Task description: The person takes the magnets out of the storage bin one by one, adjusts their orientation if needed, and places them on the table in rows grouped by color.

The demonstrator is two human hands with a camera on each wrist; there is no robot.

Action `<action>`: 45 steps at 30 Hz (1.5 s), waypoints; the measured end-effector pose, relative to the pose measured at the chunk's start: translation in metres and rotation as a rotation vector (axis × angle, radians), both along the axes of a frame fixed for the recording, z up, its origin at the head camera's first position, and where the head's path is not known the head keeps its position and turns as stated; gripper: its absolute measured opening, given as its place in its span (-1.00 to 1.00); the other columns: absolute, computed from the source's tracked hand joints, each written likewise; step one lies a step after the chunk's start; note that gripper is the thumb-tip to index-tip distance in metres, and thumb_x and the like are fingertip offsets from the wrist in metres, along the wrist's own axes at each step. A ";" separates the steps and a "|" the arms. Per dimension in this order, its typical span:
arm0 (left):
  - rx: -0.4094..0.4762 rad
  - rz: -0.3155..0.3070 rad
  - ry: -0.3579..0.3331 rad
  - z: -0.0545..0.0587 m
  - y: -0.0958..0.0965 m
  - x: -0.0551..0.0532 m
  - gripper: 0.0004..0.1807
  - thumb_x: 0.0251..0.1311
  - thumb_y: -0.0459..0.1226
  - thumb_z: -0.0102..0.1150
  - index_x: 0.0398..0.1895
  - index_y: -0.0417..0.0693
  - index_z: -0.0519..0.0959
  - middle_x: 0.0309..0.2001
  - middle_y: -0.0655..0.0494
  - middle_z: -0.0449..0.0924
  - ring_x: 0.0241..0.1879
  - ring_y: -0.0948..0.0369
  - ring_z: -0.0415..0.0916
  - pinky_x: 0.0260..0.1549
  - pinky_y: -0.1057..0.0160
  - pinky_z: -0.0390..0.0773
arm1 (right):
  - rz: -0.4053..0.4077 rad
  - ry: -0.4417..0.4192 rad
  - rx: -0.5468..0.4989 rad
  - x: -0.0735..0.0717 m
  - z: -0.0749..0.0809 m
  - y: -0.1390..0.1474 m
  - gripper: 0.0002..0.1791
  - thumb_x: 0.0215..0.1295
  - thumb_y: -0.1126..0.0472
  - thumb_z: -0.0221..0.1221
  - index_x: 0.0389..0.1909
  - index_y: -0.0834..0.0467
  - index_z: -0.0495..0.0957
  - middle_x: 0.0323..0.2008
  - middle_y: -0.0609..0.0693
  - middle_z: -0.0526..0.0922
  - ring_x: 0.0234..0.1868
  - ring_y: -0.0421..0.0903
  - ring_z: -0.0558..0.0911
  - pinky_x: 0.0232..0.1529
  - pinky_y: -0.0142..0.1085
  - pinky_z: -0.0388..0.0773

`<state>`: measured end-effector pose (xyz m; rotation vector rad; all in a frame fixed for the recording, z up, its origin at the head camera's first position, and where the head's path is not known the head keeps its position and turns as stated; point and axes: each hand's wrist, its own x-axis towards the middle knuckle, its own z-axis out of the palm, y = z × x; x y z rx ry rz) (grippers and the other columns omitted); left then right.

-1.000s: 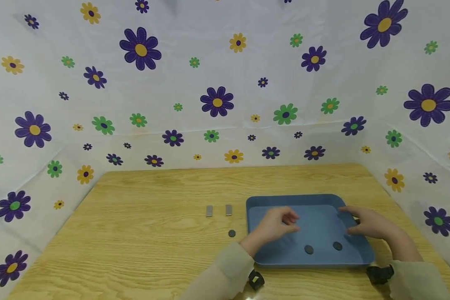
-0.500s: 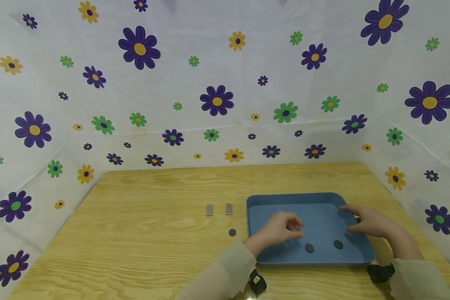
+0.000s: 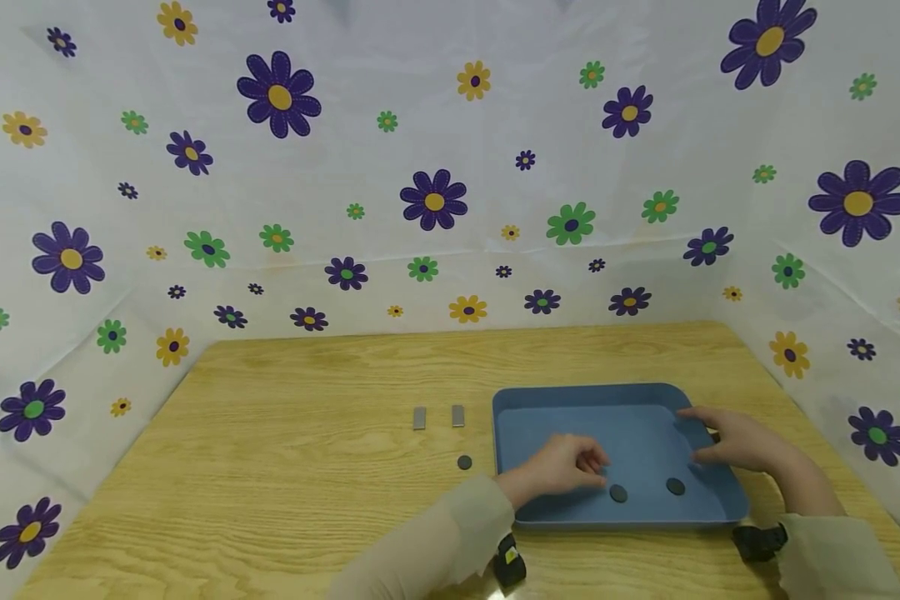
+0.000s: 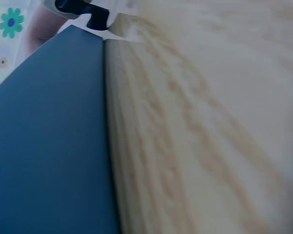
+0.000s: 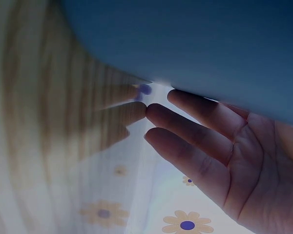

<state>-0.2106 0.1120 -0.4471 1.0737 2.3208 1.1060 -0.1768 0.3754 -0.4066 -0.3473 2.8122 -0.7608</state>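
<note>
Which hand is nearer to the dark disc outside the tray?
Left. The left hand is over the tray, right of the dark disc; the right hand is farther, at the tray's right edge.

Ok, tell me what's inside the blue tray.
Two dark discs lie inside the blue tray, toward its near side. The left grip hides a patch of its floor; the right grip covers part of its right rim. Whatever lies beneath them, if anything, cannot be seen.

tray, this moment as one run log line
left hand over tray; right hand straddles tray's right rim; two discs inside; third disc, two bars on table
</note>
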 end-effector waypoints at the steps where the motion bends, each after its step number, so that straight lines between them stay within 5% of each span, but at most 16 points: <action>1: -0.006 -0.006 0.002 -0.001 0.000 0.000 -0.79 0.00 -0.34 0.24 -0.25 -0.16 0.55 -0.43 0.23 0.50 -0.46 0.49 0.41 -0.48 0.56 0.39 | 0.000 0.003 0.002 0.000 0.000 0.000 -0.29 -0.09 0.21 0.28 0.08 0.46 0.27 0.01 0.54 0.27 -0.03 0.43 0.31 -0.22 0.05 0.42; 7: -0.062 -0.046 0.027 0.002 0.001 0.003 -0.77 0.00 -0.32 0.24 -0.23 -0.14 0.55 -0.41 0.24 0.49 -0.44 0.49 0.39 -0.45 0.58 0.38 | 0.000 0.012 -0.005 0.000 -0.001 0.000 -0.29 -0.09 0.23 0.28 0.09 0.46 0.27 0.01 0.55 0.27 -0.03 0.44 0.31 -0.24 0.04 0.43; 16: -0.215 -0.117 0.182 0.005 0.003 0.006 -0.73 0.02 -0.19 0.24 -0.17 0.00 0.56 -0.35 0.33 0.47 -0.40 0.53 0.35 -0.41 0.61 0.31 | 0.001 0.016 0.002 0.000 -0.001 0.001 -0.28 -0.09 0.20 0.29 0.09 0.45 0.27 0.01 0.54 0.27 -0.04 0.44 0.32 -0.26 0.02 0.44; 23: -0.335 -0.165 0.237 0.008 0.004 0.008 -0.66 0.03 -0.08 0.22 -0.07 0.17 0.52 -0.29 0.38 0.38 -0.40 0.54 0.31 -0.46 0.60 0.28 | 0.003 0.005 0.015 -0.002 -0.001 0.000 -0.29 -0.08 0.21 0.29 0.09 0.47 0.27 0.01 0.52 0.28 -0.03 0.44 0.31 -0.22 0.05 0.41; 38: -0.348 -0.137 0.265 0.007 0.006 0.010 -0.70 -0.02 -0.03 0.23 -0.15 0.27 0.55 -0.32 0.41 0.34 -0.42 0.55 0.29 -0.49 0.59 0.26 | -0.001 -0.016 -0.008 -0.002 0.000 0.001 -0.28 -0.09 0.22 0.29 0.09 0.48 0.26 0.02 0.54 0.27 -0.04 0.43 0.33 -0.23 0.03 0.43; 45: -0.336 -0.084 0.344 0.004 0.006 0.013 -0.80 -0.04 0.02 0.24 -0.30 0.31 0.58 -0.37 0.46 0.35 -0.42 0.58 0.27 -0.50 0.59 0.23 | -0.007 -0.022 -0.001 -0.003 0.000 0.001 -0.29 -0.07 0.22 0.29 0.09 0.46 0.26 0.02 0.52 0.27 -0.03 0.44 0.31 -0.24 0.03 0.43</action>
